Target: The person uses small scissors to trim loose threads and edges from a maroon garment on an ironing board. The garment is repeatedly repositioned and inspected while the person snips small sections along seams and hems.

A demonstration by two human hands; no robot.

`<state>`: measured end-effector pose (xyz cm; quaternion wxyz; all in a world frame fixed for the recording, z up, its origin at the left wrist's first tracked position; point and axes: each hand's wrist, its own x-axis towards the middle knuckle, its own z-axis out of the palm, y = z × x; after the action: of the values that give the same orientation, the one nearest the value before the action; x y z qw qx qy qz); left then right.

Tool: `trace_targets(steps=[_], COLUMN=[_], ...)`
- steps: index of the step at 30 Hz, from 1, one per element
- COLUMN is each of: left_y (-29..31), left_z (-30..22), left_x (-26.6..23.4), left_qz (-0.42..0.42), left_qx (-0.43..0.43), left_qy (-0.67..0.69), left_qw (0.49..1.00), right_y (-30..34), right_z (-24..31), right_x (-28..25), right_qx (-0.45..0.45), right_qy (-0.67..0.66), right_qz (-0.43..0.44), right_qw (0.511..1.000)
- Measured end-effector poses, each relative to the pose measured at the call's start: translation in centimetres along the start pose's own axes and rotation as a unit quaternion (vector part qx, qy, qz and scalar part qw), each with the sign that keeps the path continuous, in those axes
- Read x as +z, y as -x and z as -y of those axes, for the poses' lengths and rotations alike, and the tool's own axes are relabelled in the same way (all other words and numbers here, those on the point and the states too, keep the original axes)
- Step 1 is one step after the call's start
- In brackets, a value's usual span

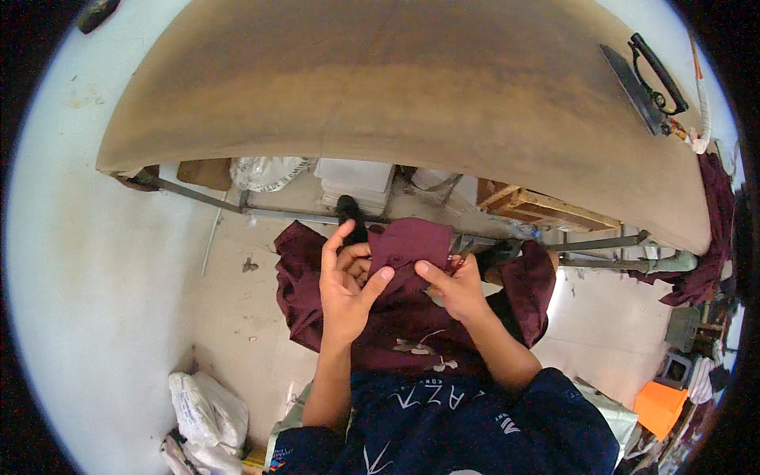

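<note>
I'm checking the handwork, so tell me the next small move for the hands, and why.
Perhaps draw the left hand gently away from the right hand: both hold the raised part of the maroon cloth, and it looks slightly creased between them, so a light pull should flatten it.

bright diffuse light, pale bluish glare at left, fisheye curve bending the table [396, 95], black speckled corners

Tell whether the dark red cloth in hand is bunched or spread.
Mostly bunched: the cloth droops in loose folds at both sides, while the left hand and right hand hold one small part fairly flat.
</note>
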<state>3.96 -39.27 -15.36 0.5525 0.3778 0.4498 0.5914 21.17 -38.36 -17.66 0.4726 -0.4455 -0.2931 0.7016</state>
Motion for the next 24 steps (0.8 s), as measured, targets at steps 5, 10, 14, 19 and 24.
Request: trace_targets(steps=[5, 10, 14, 19, 24], left_y=[0.1, -0.4, -0.6, -1.1, -1.7], left_z=[1.3, 0.8, 1.3, 1.1, 1.2], left_x=[-0.6, 1.9, 2.5, -0.2, -1.0], left_qz=[-0.023, -0.023, 0.026, 0.101, 0.158], left_qx=[0.006, -0.028, -0.055, -0.086, 0.066], left_qy=[-0.045, 0.038, 0.091, 0.061, -0.051], left_qw=[0.999, 0.999, 0.994, 0.989, 0.984], right_y=[-0.4, 1.0, 0.4, -0.3, 0.0], right_z=[-0.8, 1.4, 2.1, 0.6, 2.4], right_x=[-1.8, -1.1, -1.1, -1.2, 1.3], right_qx=[-0.074, -0.237, -0.197, -0.164, -0.136], right_qy=[0.070, 0.225, 0.311, 0.168, 0.189], right_qz=[0.013, -0.110, 0.071, 0.050, 0.040], right_qw=[0.995, 0.939, 0.927, 0.971, 0.972])
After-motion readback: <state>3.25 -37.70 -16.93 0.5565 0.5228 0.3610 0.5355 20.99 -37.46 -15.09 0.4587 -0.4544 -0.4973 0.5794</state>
